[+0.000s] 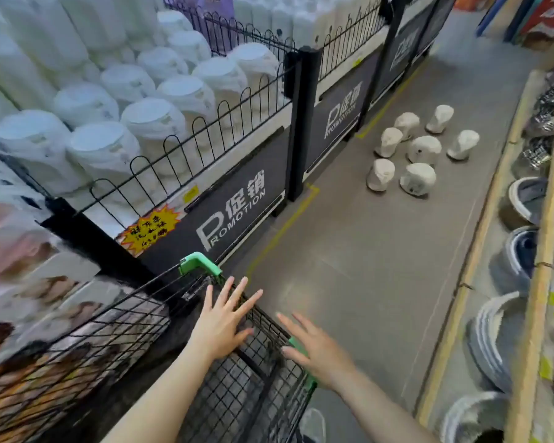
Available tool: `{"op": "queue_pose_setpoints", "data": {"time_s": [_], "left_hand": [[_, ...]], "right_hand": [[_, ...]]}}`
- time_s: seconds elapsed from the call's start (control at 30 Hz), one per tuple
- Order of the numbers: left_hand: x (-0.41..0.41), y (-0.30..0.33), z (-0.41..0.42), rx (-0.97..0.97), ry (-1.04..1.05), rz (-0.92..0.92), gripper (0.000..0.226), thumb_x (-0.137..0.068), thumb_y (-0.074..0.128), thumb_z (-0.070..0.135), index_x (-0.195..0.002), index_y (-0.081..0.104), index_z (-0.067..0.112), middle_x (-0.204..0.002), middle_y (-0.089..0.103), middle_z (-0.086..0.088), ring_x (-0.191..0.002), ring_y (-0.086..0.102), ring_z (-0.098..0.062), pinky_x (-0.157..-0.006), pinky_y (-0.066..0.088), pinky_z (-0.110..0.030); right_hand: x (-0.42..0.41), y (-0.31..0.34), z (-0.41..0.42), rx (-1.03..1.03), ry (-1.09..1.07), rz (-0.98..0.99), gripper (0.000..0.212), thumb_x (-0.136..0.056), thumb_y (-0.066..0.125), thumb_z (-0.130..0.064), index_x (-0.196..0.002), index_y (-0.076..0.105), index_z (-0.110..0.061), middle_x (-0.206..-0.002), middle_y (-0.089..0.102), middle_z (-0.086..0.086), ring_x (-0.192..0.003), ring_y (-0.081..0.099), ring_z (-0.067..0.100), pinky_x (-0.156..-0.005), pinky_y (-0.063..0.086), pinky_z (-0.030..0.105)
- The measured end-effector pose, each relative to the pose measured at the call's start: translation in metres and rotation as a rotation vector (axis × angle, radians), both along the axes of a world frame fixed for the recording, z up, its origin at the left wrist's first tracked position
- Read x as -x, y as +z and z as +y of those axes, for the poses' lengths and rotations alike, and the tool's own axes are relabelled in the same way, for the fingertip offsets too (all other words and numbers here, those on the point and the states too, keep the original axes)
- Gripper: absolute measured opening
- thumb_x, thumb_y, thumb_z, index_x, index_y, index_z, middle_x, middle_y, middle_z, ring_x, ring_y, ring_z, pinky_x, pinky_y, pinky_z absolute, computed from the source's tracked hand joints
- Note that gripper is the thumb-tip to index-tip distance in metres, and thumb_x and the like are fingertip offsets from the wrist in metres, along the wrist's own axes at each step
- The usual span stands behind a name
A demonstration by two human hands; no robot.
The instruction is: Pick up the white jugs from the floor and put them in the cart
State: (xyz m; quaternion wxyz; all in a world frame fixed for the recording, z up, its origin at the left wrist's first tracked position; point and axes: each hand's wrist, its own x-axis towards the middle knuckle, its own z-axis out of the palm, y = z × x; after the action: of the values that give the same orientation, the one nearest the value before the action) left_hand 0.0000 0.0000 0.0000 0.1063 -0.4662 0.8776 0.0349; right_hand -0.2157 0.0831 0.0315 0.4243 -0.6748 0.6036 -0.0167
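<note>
Upper left of frame: stacked white tubs (103,148) behind a low wire fence (205,123). Below the fence, dark panels (237,212) read "PROMOTION" with Chinese characters; the same wording repeats on the next panel to the right. A yellow starburst tag (149,230) carries red handwriting, not legible.

Lower left to centre: black wire cart (253,372) with green corner caps. No jugs visible in the basket part that shows.

Lower centre: left hand (219,327) over the cart rim, fingers (234,294) spread apart, holding nothing. Right hand (320,353) just right of it near the green rim cap, fingers likewise spread and empty. Cannot tell if either palm touches the wire.

Centre right: seven jugs (424,150) clustered on the grey floor (349,266), well apart from the cart, some upright, some tilted. No labels readable on them.

Handling judgement: probably hollow plastic, light if empty, rigid, smooth-walled. Best grip likely at the narrower top or around the body with one hand; handles not discernible.

Right edge: shelf (544,282) with stacked bowls (499,340).
</note>
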Motion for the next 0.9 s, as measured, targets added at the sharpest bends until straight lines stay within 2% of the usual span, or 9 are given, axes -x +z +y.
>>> {"op": "queue_pose_setpoints", "data": {"time_s": [0.07,0.2,0.3,0.47,0.57,0.63,0.77,0.9], "left_hand": [[0.003,-0.01,-0.01,-0.037,-0.021,0.023,0.076,-0.08,0.029,0.068,-0.147,0.017,0.035,-0.153,0.025,-0.007,-0.139,0.016,-0.033,-0.099,0.028,-0.065],[0.001,-0.028,-0.014,-0.033,-0.007,0.067,0.082,-0.08,0.031,0.07,-0.148,0.0,0.035,-0.157,-0.014,-0.004,-0.143,-0.01,-0.032,-0.108,0.01,-0.058],[0.008,-0.028,-0.029,-0.084,0.003,0.068,0.085,-0.08,0.031,0.071,-0.146,-0.009,0.036,-0.153,-0.028,0.0,-0.141,-0.021,-0.03,-0.111,0.003,-0.055],[0.036,-0.018,-0.065,-0.118,-0.014,0.072,0.088,-0.082,0.036,0.068,-0.141,-0.023,0.04,-0.151,-0.034,0.0,-0.138,-0.032,-0.027,-0.113,-0.009,-0.049],[0.06,-0.009,-0.086,-0.072,-0.019,0.008,0.089,-0.084,0.039,0.065,-0.14,-0.025,0.039,-0.154,-0.025,-0.006,-0.138,-0.027,-0.031,-0.113,-0.009,-0.054],[0.076,-0.005,-0.1,-0.068,0.042,-0.022,0.091,-0.084,0.042,0.065,-0.138,-0.028,0.042,-0.153,-0.026,-0.006,-0.138,-0.026,-0.033,-0.108,-0.013,-0.058],[0.121,0.006,-0.133,-0.108,0.065,-0.06,0.095,-0.084,0.048,0.061,-0.135,-0.031,0.044,-0.155,-0.025,-0.005,-0.143,-0.014,-0.033,-0.111,-0.004,-0.061],[0.166,0.008,-0.17,-0.085,0.084,-0.041,0.099,-0.082,0.052,0.06,-0.138,-0.027,0.042,-0.156,-0.021,-0.007,-0.144,-0.014,-0.03,-0.111,-0.002,-0.06]], "right_hand": [[0.002,-0.019,-0.006,0.006,0.011,-0.021,0.044,-0.086,0.016,-0.065,-0.126,-0.002,-0.068,-0.157,0.015,-0.008,-0.138,0.031,0.021,-0.11,0.034,0.038],[0.005,-0.035,-0.012,0.03,0.024,-0.034,0.046,-0.099,0.024,-0.042,-0.132,0.001,-0.065,-0.154,0.023,-0.011,-0.131,0.043,0.021,-0.102,0.043,0.04],[0.011,-0.035,-0.026,0.091,0.032,-0.02,0.05,-0.1,0.027,-0.035,-0.132,0.003,-0.064,-0.148,0.037,-0.009,-0.126,0.049,0.022,-0.098,0.046,0.04],[0.039,-0.03,-0.059,0.129,-0.004,0.019,0.048,-0.1,0.029,-0.03,-0.139,0.014,-0.053,-0.135,0.053,0.0,-0.115,0.055,0.027,-0.09,0.047,0.04],[0.066,-0.028,-0.078,0.13,-0.026,0.033,0.048,-0.1,0.028,-0.03,-0.14,0.015,-0.053,-0.132,0.055,-0.001,-0.114,0.055,0.025,-0.09,0.047,0.041],[0.089,-0.028,-0.091,0.127,-0.04,0.043,0.046,-0.1,0.027,-0.031,-0.139,0.015,-0.054,-0.13,0.057,0.001,-0.113,0.056,0.024,-0.091,0.047,0.041],[0.135,-0.029,-0.127,0.127,-0.051,0.026,0.046,-0.1,0.028,-0.029,-0.139,0.018,-0.052,-0.123,0.059,0.006,-0.109,0.057,0.025,-0.088,0.048,0.04],[0.176,-0.03,-0.168,0.149,-0.067,0.053,0.046,-0.1,0.029,-0.028,-0.139,0.019,-0.053,-0.123,0.06,0.007,-0.109,0.057,0.026,-0.088,0.048,0.038]]}}
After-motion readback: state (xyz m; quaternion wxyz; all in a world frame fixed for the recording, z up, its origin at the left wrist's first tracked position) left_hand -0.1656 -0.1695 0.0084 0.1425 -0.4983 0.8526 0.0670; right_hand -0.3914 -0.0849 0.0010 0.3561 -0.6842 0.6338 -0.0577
